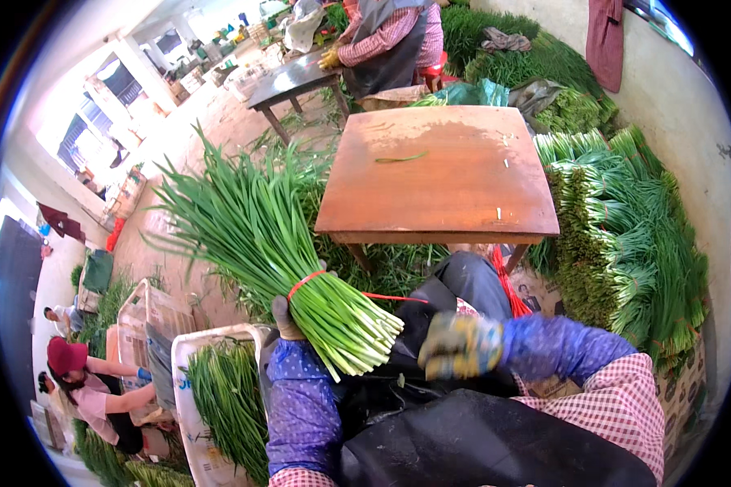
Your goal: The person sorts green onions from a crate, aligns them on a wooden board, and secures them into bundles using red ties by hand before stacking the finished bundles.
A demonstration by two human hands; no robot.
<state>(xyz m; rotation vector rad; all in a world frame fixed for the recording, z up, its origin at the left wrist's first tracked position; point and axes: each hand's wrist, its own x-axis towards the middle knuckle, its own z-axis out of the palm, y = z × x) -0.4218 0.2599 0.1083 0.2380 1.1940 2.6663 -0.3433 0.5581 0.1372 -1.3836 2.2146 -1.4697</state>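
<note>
My left hand (285, 320) is curled under the bunch (278, 239), beside its red tie (307, 283); the right (460, 346) is blurred, grip unclear. I judge it light, bendy, easily bruised, best gripped near the tie. Table (439, 191) edge ahead, crate (182, 355) left; open air between hands.

long leafy bunch (276, 235): green, white ends
thin band (304, 282): red
square wooden table (447, 187): brown
shiny apron (495, 438): black
cloth sleeve (605, 398): red-white checks
</note>
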